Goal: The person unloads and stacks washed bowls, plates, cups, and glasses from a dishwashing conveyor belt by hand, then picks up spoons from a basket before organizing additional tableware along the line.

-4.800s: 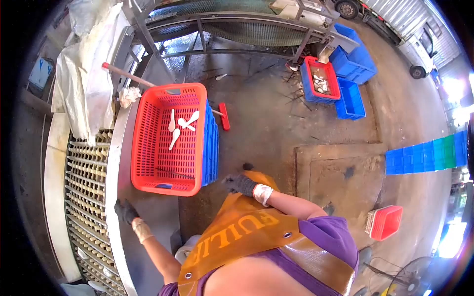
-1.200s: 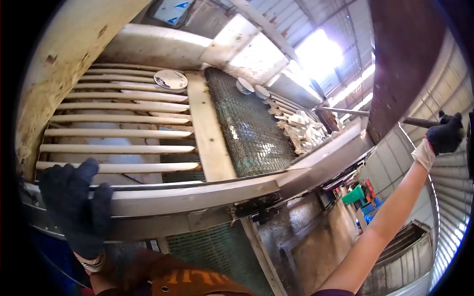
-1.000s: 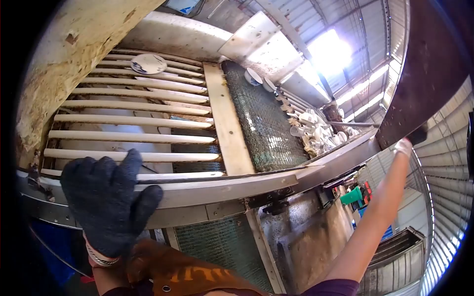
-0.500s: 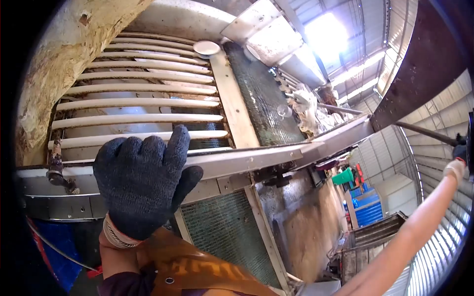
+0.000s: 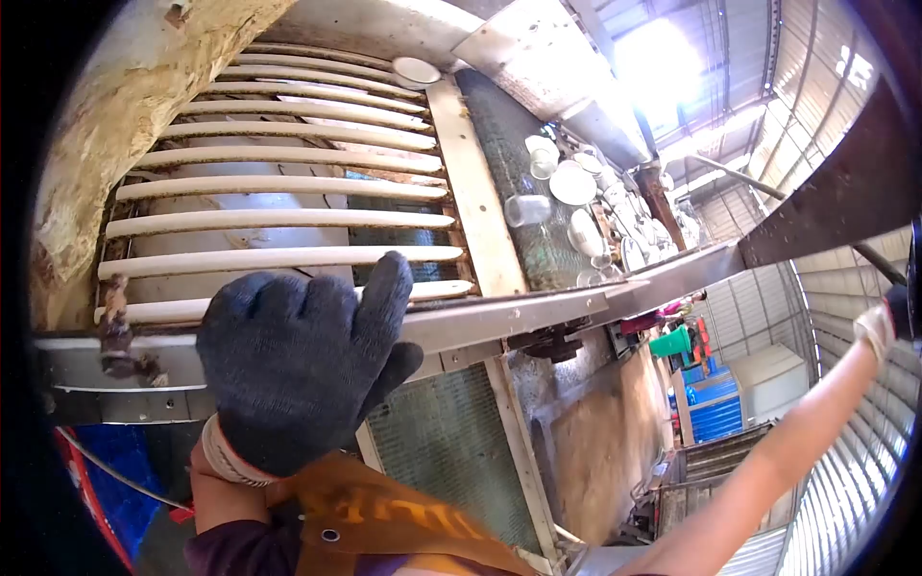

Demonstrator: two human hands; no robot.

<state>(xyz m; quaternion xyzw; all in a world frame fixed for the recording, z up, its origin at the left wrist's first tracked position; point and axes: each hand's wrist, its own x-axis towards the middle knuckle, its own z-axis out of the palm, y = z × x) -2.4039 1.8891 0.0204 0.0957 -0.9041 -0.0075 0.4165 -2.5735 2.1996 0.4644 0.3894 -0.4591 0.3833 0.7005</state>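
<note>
My left hand [image 5: 303,355], in a dark knit glove, rests palm down on the metal edge [image 5: 499,314] of a machine, beside its pale rollers [image 5: 279,221]. Its thumb stands apart and nothing shows in it. At the far right border my right hand [image 5: 897,309], also gloved and partly cut off, is closed round the end of a long pole [image 5: 876,263]. This pole passes behind a dark metal plate [image 5: 826,206]. White dishes [image 5: 573,182] and a clear cup [image 5: 527,210] lie on the green mesh belt [image 5: 499,125]. One white dish [image 5: 416,71] sits at the rollers' far end.
A rough, stained slab [image 5: 115,144] slants down at the left. Below the machine edge hangs another mesh belt [image 5: 456,451]. Farther off at the lower right are a green bin [image 5: 670,343], blue crates [image 5: 715,403] and a wooden crate [image 5: 672,509]. Blue material [image 5: 115,480] is at the lower left.
More dishes, among them the clear cup, now lie on the mesh belt, nearer the rollers. My left hand has shifted right along the edge. My right hand has moved out to the far right.
</note>
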